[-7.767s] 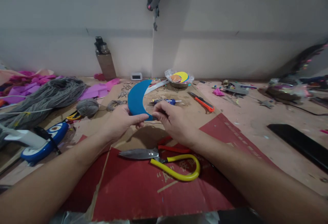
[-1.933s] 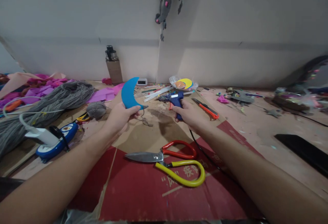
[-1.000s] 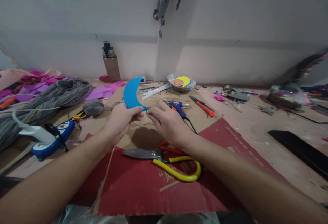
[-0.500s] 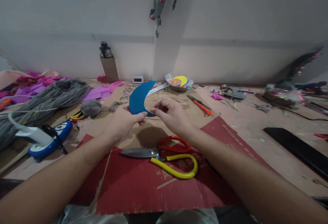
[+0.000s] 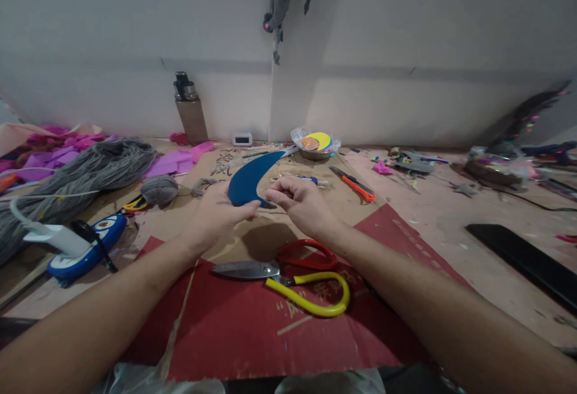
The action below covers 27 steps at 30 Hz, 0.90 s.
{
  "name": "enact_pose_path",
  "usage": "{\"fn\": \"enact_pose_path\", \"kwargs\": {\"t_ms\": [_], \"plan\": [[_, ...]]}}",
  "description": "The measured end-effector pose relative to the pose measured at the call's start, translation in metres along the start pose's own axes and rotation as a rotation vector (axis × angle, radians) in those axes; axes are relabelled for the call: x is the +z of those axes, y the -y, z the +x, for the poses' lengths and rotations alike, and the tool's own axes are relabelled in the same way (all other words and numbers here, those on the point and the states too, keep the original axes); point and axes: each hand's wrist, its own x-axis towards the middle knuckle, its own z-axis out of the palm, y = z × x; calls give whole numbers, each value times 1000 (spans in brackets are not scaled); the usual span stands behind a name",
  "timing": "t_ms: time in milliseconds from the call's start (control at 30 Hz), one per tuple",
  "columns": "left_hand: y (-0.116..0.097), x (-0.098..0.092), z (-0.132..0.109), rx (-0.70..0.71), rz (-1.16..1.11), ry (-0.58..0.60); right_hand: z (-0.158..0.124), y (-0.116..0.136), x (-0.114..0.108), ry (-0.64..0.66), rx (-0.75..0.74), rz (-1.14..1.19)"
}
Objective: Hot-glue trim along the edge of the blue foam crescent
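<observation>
Left hand [image 5: 215, 216] is closed on the blue crescent [image 5: 249, 178], gripping its lower end with the thumb on top. The crescent is held up off the table [image 5: 451, 213], centre of view, its upper tip pointing away and to the right.

Right hand [image 5: 301, 201] has its fingers curled in, thumb and forefinger pinched narrow on the crescent's lower tip, right beside our left thumb.

Below both hands, the scissors [image 5: 288, 273] lie flat on the red cardboard [image 5: 234, 334]: one red loop, one yellow loop, blades pointing left.

Writing: pale print on the red cardboard, partly under the yellow handle. It looks like quoted Chinese characters, but it's too blurred for us to read. We see no other legible labels.

Beyond the hands:
- blue glue gun [image 5: 310, 180], just past our right hand
- orange utility knife [image 5: 355, 183], to its right
- grey yarn ball [image 5: 155, 190], left of the crescent
- big grey yarn hank [image 5: 76, 174], further left
- bottle [image 5: 190, 108] and small white clock [image 5: 242, 139], at the wall
</observation>
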Motion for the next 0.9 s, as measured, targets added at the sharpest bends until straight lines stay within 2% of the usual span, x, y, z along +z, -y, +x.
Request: {"fn": "enact_pose_path", "kwargs": {"t_ms": [100,200,367,567,633,733,833,900], "plan": [[-2,-2,-1,74,57,-22,1,-2,1,42,81,87],[0,-1,-1,156,42,-39,-1,-2,1,63,57,139],[6,0,-1,313,-171,101,-7,0,-1,109,64,192],[0,2,-2,434,-66,30,-8,-1,-1,7,36,250],[-4,2,-2,377,-132,3,-8,-2,-2,-28,18,250],[-8,2,1,83,-441,7,-11,-3,-2,-85,-24,191],[-8,3,3,-270,-671,157,-15,-1,-2,-111,-101,60],[-8,4,3,-351,-662,257,-18,0,-1,-108,-153,-25]]}}
